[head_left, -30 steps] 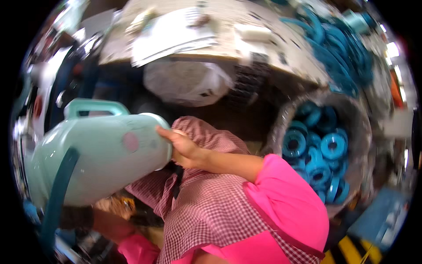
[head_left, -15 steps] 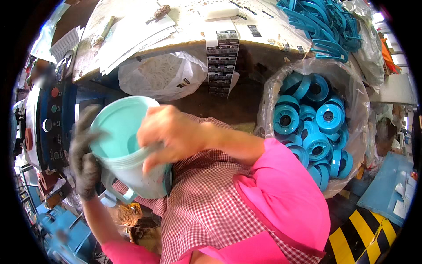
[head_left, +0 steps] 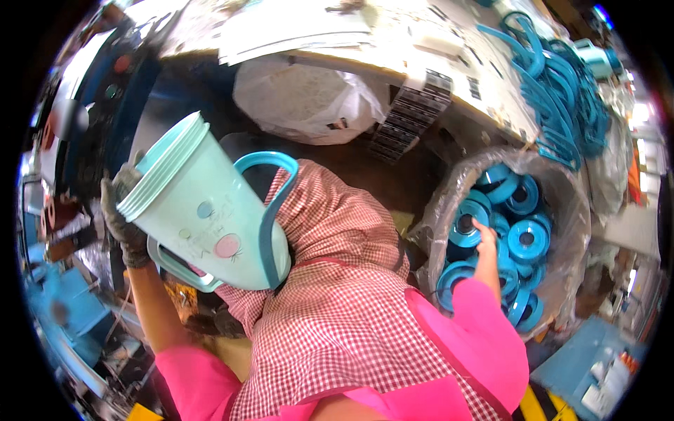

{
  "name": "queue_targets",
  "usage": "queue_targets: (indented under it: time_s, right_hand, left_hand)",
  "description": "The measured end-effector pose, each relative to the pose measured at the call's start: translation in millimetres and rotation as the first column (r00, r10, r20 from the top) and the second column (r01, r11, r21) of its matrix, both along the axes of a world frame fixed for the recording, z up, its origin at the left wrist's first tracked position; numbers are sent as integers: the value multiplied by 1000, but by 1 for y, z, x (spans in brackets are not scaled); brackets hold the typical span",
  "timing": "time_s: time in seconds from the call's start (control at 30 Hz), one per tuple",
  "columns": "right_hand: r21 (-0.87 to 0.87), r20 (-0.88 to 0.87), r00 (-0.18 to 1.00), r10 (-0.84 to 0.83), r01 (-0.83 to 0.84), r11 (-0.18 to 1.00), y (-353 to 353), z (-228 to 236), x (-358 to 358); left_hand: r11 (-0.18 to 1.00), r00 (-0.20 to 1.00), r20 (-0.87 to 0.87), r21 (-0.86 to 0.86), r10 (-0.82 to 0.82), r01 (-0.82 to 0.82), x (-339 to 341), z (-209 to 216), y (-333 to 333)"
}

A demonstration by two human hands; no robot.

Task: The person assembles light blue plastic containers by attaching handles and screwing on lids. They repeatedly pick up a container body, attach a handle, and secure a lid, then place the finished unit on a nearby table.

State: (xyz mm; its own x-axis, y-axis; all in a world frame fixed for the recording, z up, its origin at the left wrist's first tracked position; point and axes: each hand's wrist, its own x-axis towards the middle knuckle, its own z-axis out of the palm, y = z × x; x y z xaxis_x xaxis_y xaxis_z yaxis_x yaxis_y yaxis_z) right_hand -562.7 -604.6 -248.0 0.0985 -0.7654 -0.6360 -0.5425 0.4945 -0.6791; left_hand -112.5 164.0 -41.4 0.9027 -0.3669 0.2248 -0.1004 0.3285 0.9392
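Note:
A mint-green pitcher with a ridged rim and small printed pictures leans over my lap, its mouth toward the upper left. My left hand, in a dark grey glove, grips it by the rim, with some fingers hidden behind. A teal handle-shaped strip runs along the pitcher's right side, while a mint handle shows at its lower left. On the right, my bare right hand reaches among round blue lids, fingers stretched out against one of them. Its grip on that lid is not visible.
A clear plastic bag surrounds the lids. Blue handles are heaped on the worktable, from which a strip of labels hangs. Below it sits a white bag. A dark machine panel stands at left.
My right hand has left the pitcher's mouth and reached right into the bag of lids. The pitcher has turned and tipped, bringing the teal strip into fuller view; the whole view has rotated.

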Motion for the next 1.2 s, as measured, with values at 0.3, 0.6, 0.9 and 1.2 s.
queue_targets:
  time_s: [0.3,0.6,0.9,1.2]
  right_hand:
    - [-613,437,310,844,-584,532,220,278,310]
    - [-393,817,-279,505,-910,133,481,268,481]
    - [-767,564,-701,436,-640,-38,506,267,524]
    - [-694,702,-675,230,-720,5,498,241,531]
  left_hand:
    - [960,947,271,170,173,-224,-14,34,-37]
    - [949,942,125,-101,311,-300,-41,68,-66]
    - [917,878,319,62,356,-394,-38,51,-46]
    - [809,614,731,148,298,-569,-42,72,-51]
